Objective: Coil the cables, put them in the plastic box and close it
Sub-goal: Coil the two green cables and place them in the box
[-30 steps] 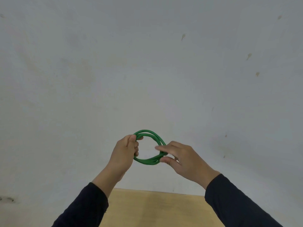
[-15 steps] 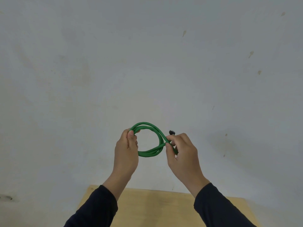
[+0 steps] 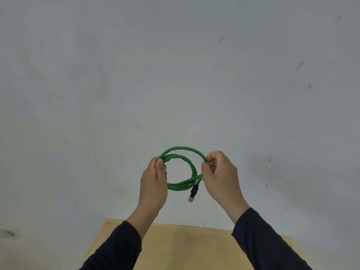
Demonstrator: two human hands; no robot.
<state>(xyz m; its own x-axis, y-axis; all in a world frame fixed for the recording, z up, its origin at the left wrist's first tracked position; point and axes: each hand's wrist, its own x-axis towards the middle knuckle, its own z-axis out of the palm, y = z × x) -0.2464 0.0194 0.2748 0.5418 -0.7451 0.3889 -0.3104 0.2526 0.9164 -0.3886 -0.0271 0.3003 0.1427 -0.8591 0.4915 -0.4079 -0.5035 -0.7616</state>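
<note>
Green cable [image 3: 182, 168], coiled, is pinched between left hand [image 3: 153, 184] and right hand [image 3: 220, 178], its plug [image 3: 192, 193] dangling below the right hand; coiling seems nearly finished, boxing likely next.

Cable: green cable [image 3: 191, 168], round and smooth, wound into a coil of about two or three turns.
Coil pose: held upright in the air, its open face toward the camera, roughly circular.
Turns: the outer turn arches over the top from 10 o'clock to 2 o'clock; an inner turn sits just below it; the strands bunch together from 5 to 7 o'clock.
Held points: pinched at 9 o'clock and at 3 o'clock of the coil.
Connector: black plug [image 3: 194, 191] with a clear tip, hanging loose at 5 o'clock, pointing down.
Place: in mid-air against a pale wall, above a wooden bench [image 3: 187, 248].
</note>
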